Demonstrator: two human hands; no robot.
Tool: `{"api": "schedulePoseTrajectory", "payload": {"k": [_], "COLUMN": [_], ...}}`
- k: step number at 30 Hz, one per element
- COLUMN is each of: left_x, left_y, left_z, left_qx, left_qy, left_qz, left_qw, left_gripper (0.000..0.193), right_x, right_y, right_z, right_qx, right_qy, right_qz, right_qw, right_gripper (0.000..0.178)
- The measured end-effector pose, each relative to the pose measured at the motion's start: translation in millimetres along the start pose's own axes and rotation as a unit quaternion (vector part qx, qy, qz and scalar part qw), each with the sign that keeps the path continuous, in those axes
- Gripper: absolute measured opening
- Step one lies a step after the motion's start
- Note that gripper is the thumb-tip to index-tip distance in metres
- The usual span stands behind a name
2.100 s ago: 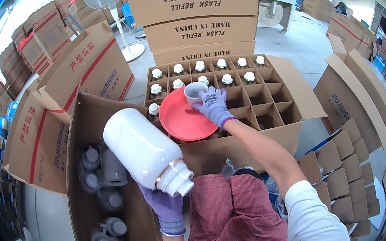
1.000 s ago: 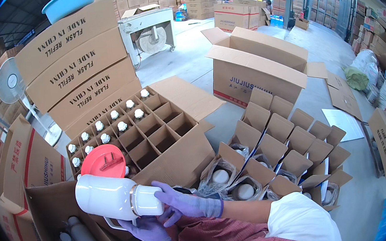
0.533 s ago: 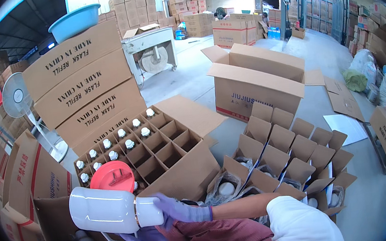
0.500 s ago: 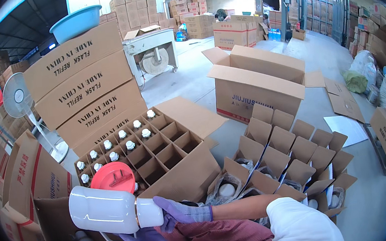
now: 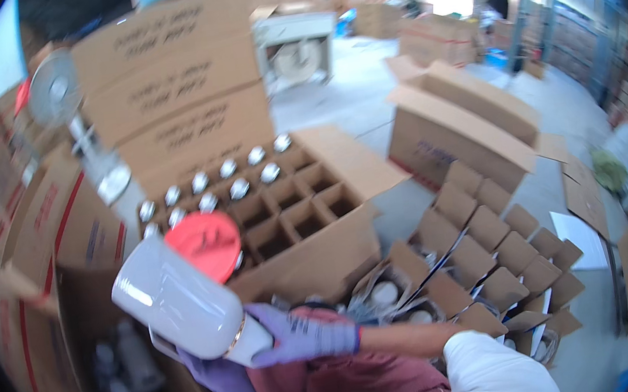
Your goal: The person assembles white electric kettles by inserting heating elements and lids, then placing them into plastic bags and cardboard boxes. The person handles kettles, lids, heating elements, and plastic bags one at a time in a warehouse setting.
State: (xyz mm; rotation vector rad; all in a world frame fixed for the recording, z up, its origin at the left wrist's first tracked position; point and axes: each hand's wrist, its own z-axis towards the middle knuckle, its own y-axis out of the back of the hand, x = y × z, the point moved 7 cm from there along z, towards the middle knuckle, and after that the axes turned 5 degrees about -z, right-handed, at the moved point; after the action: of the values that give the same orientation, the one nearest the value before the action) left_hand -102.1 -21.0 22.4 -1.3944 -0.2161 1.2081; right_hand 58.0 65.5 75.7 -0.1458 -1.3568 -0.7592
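Seeming slick and rigid, white flask (image 5: 181, 298) was clasped at cap (image 5: 249, 346) by right hand (image 5: 297, 334), left hand (image 5: 223, 381) closure hidden, handle (image 5: 162, 345) likely surest.

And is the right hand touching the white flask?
Touching. The head view shows the right hand pressed against the narrow end of the white flask, covering part of it, with no gap visible.

L hand (image 5: 217, 379), R hand (image 5: 298, 334) hold 1 wht flask (image 5: 186, 302); red dish (image 5: 210, 257) atop ctn (image 5: 325, 253)
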Motion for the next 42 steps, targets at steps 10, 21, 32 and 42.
{"api": "schedulePoseTrajectory", "payload": {"k": [10, 21, 32, 42], "left_x": [-8, -1, -25, -41], "left_y": [94, 63, 56, 46], "left_z": [-19, -5, -19, -19], "left_qx": [-0.049, -0.013, -0.004, 0.012], "left_qy": [0.145, 0.175, 0.196, 0.178], "left_qz": [0.283, 0.396, 0.375, 0.394], "left_qw": [0.947, 0.901, 0.906, 0.902], "left_gripper": [0.045, 0.036, 0.037, 0.038], "right_x": [-103, -198, -31, 152], "right_y": [98, 81, 429, 581], "right_z": [193, 263, 143, -1], "right_qx": [-0.043, -0.037, -0.356, -0.705], "right_qy": [0.040, -0.112, 0.002, 0.102], "right_qz": [-0.487, -0.520, 0.336, -0.139], "right_qw": [0.872, 0.846, 0.872, 0.688], "right_gripper": [0.016, 0.020, 0.023, 0.026]}}
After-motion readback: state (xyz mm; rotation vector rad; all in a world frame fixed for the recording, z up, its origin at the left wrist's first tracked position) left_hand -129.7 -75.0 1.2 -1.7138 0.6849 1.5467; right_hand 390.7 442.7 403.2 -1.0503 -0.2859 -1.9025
